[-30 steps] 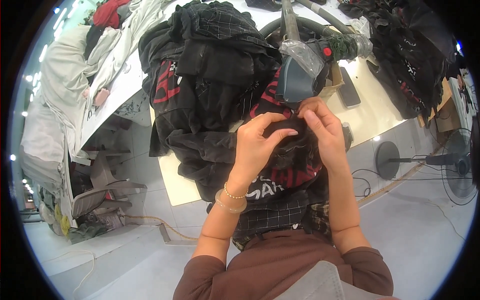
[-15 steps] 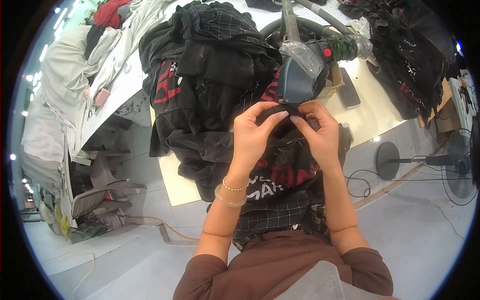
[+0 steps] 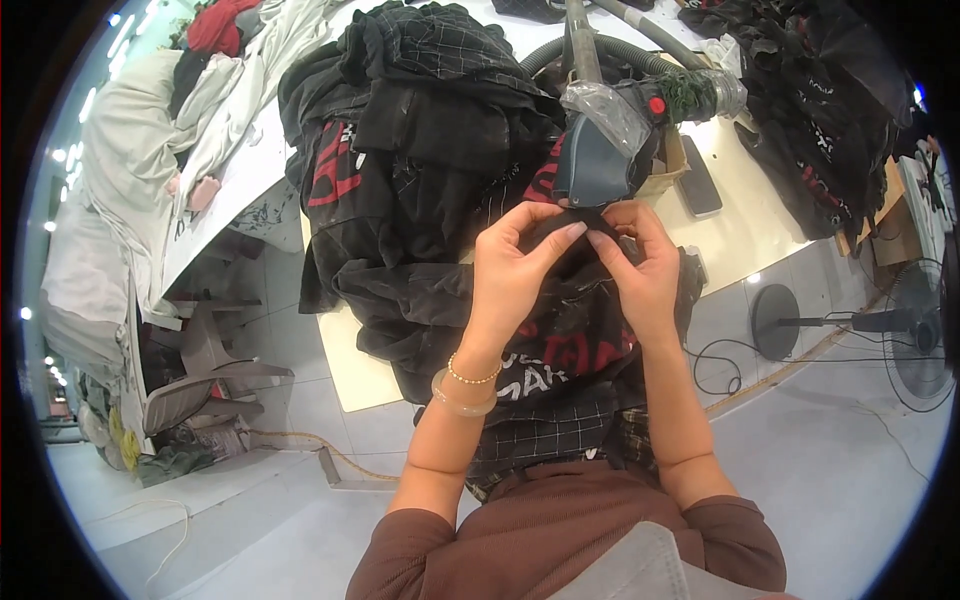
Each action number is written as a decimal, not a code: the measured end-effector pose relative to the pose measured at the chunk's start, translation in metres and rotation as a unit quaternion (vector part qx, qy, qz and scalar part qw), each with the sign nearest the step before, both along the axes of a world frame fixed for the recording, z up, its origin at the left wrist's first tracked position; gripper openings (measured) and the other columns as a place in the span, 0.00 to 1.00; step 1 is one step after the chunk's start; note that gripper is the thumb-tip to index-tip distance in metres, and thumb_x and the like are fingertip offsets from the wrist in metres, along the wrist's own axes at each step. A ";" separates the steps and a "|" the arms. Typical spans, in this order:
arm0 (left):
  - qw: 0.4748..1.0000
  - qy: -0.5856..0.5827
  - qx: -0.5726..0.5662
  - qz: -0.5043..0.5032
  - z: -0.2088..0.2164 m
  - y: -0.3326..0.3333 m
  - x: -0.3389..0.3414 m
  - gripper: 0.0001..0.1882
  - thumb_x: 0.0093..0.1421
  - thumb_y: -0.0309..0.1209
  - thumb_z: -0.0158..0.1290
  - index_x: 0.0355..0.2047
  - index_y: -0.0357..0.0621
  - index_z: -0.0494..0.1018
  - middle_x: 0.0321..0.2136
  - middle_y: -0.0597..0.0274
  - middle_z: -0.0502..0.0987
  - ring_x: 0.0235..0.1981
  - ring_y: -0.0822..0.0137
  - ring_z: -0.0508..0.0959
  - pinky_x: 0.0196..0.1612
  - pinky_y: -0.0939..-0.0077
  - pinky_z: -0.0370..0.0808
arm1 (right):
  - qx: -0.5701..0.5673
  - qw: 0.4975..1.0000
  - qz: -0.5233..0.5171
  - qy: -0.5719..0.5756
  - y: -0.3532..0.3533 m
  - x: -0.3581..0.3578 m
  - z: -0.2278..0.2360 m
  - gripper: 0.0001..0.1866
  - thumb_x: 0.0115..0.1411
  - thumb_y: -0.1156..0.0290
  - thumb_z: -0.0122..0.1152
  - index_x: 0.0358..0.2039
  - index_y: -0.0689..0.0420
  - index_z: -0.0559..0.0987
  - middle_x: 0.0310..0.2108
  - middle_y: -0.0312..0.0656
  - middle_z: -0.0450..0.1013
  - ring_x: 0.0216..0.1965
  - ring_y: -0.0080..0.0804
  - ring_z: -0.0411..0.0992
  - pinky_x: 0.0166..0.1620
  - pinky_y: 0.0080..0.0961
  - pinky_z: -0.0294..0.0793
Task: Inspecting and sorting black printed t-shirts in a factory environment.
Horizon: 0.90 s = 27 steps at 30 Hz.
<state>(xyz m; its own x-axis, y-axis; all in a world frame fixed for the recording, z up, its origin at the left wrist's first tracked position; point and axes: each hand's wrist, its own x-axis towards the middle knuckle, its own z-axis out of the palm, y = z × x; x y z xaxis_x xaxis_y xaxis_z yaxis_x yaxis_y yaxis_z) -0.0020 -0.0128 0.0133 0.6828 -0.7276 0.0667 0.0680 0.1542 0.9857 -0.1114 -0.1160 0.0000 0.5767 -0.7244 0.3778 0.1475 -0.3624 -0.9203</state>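
Both my hands pinch the edge of a black garment [image 3: 575, 310] with red and white printing, which hangs down over my lap. My left hand [image 3: 515, 262], with a beaded bracelet and a pale bangle on its wrist, grips the cloth from the left. My right hand [image 3: 640, 262] grips it from the right, the thumbs close together. Just beyond my fingertips is the dark blue-grey head of a machine [image 3: 592, 170], partly wrapped in clear plastic and fitted with a red button. The machine's lower part is hidden by my fingers and the cloth.
A large heap of black garments [image 3: 420, 130] lies left of the machine. A phone-like dark slab [image 3: 700, 180] rests on the cream table [image 3: 755, 225], with more black clothes [image 3: 810, 120] beyond. A grey hose [image 3: 640, 55] runs behind. A standing fan [image 3: 910, 320] is at right, a chair [image 3: 205, 375] at left.
My hands have shifted slightly right, the left one most, bringing the thumbs closer together. The cloth between them has moved a little; the machine stays put.
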 end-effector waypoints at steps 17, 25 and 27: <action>0.998 -0.052 0.015 -0.008 -0.018 0.008 -0.003 0.09 0.57 0.20 0.59 0.38 0.31 0.77 0.33 0.67 0.79 0.34 0.80 0.75 0.40 0.87 0.73 | 0.046 0.997 0.059 -0.009 0.005 0.005 0.004 0.06 0.55 0.81 0.62 0.33 0.65 0.76 0.35 0.38 0.72 0.37 0.27 0.72 0.43 0.21 0.70; 0.995 -0.091 0.034 0.020 -0.022 0.011 -0.002 0.08 0.56 0.22 0.60 0.36 0.31 0.77 0.29 0.67 0.77 0.31 0.80 0.74 0.36 0.86 0.71 | 0.061 0.998 -0.007 -0.008 0.001 0.003 -0.002 0.07 0.58 0.77 0.63 0.36 0.65 0.78 0.31 0.37 0.73 0.35 0.24 0.70 0.40 0.20 0.70; 0.995 -0.090 0.031 0.031 -0.020 0.010 0.000 0.07 0.56 0.20 0.60 0.36 0.31 0.77 0.30 0.70 0.77 0.32 0.82 0.72 0.37 0.89 0.70 | 0.117 0.993 0.019 -0.010 0.005 0.004 0.003 0.10 0.56 0.74 0.65 0.36 0.66 0.77 0.31 0.38 0.73 0.34 0.24 0.70 0.40 0.20 0.69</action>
